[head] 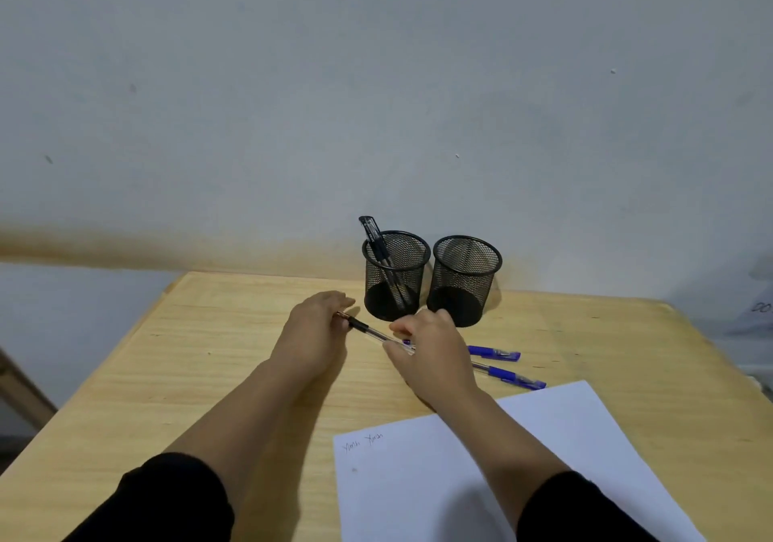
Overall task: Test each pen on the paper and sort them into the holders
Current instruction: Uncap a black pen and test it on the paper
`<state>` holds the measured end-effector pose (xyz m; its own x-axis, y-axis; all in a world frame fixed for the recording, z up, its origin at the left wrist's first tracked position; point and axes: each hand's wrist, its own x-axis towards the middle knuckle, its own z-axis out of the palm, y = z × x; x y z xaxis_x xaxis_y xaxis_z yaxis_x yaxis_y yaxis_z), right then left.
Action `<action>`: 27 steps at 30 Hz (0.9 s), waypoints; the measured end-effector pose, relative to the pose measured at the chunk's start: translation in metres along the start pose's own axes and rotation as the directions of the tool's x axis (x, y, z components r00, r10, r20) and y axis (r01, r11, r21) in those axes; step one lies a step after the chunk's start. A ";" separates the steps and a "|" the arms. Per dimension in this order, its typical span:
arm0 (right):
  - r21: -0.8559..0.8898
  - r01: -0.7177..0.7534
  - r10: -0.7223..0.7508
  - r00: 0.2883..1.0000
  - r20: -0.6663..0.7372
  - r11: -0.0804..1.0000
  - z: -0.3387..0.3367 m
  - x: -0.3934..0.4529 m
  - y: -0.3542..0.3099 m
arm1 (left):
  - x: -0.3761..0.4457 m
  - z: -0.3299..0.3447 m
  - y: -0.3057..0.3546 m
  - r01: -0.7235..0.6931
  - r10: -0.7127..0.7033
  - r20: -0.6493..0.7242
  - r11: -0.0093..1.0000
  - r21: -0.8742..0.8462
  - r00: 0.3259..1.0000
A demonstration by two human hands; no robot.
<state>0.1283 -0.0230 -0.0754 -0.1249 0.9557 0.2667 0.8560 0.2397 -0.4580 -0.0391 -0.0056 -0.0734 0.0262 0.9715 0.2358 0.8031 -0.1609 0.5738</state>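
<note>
Wooden counter (209, 353): both hands grip one pen (370, 331), axis 10-to-4; left hand (318, 324) at tip, right hand (431, 349) at cap.

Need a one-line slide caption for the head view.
Both hands hold a black pen before two mesh holders; two blue pens await testing.

— What sort of place is this?

— A plain study or home-office corner. A pale wooden surface (209, 353) is pushed against a bare, scuffed wall (376, 81).

— What else shows it?

— Two black mesh holders (431, 274) stand at the surface's far edge, next to the wall. A white sheet of paper (564, 428) with handwriting lies nearer than the holders, and blue pens (502, 364) lie between them.
</note>
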 end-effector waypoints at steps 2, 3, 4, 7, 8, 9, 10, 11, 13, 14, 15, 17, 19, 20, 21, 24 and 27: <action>-0.062 -0.007 0.008 1.000 0.007 0.998 0.005 0.000 -0.003 | -0.001 0.003 -0.004 -0.018 0.017 0.018 0.999 0.027 1.000; -0.083 -0.005 0.005 1.000 0.003 0.997 0.006 0.001 -0.004 | -0.001 0.004 -0.005 -0.020 0.020 0.009 1.000 0.024 1.000; -0.097 0.000 -0.001 1.000 -0.005 0.995 0.008 0.001 -0.006 | -0.001 0.004 -0.006 -0.023 0.023 -0.008 1.000 0.019 1.000; -0.142 0.024 -0.030 0.998 -0.046 0.990 0.009 0.004 -0.011 | -0.003 0.003 -0.010 -0.026 0.026 -0.027 1.000 -0.002 0.999; -0.165 0.039 -0.046 0.998 -0.041 0.985 0.008 0.005 -0.012 | -0.004 0.002 -0.012 -0.031 0.031 -0.023 1.000 -0.002 0.999; -0.181 0.053 -0.059 0.998 -0.025 0.982 0.005 0.006 -0.013 | -0.006 0.000 -0.013 -0.040 0.040 -0.021 0.999 -0.002 0.999; -0.179 0.060 -0.062 0.998 -0.009 0.982 0.001 0.006 -0.015 | -0.008 -0.003 -0.014 -0.050 0.049 -0.026 0.999 -0.009 0.998; -0.152 0.057 -0.058 0.998 0.000 0.987 -0.005 0.005 -0.017 | -0.011 -0.007 -0.014 -0.064 0.063 -0.041 0.998 -0.028 0.997; 0.010 0.008 -0.008 1.000 -0.002 1.000 -0.023 0.004 -0.023 | -0.016 -0.016 -0.012 -0.097 0.090 -0.083 0.992 -0.086 0.992; 0.149 -0.042 0.041 0.999 0.005 0.988 -0.032 0.003 -0.025 | -0.019 -0.020 -0.010 -0.110 0.097 -0.112 0.987 -0.116 0.989; 0.315 -0.108 0.101 0.994 0.037 0.943 -0.043 0.002 -0.026 | -0.022 -0.024 -0.007 -0.115 0.094 -0.142 0.982 -0.148 0.985; 0.645 -0.243 0.193 0.970 0.149 0.725 -0.062 -0.002 -0.029 | -0.029 -0.030 0.001 -0.107 0.063 -0.196 0.969 -0.223 0.979; 0.811 -0.322 0.236 0.944 0.232 0.488 -0.070 -0.010 -0.032 | -0.036 -0.033 0.013 -0.119 0.054 -0.234 0.955 -0.273 0.971; 0.851 -0.322 0.236 0.941 0.240 0.416 -0.070 -0.015 -0.034 | -0.040 -0.033 0.021 -0.138 0.068 -0.242 0.948 -0.286 0.968; 0.878 -0.309 0.224 0.945 0.239 0.366 -0.067 -0.020 -0.037 | -0.045 -0.031 0.029 -0.163 0.091 -0.239 0.941 -0.297 0.967; 0.921 -0.267 0.213 0.954 0.211 0.284 -0.062 -0.037 -0.045 | -0.060 -0.026 0.048 -0.220 0.153 -0.225 0.923 -0.316 0.962; 0.917 -0.202 0.233 0.964 0.125 0.344 -0.059 -0.054 -0.048 | -0.068 -0.027 0.051 -0.183 0.127 -0.180 0.922 -0.341 0.975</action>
<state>0.1238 -0.0959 -0.0183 0.0164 0.9989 0.0443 -0.1401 0.0461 -0.9891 -0.0160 -0.0845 -0.0396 0.0203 0.8957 0.4441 0.5329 -0.3855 0.7532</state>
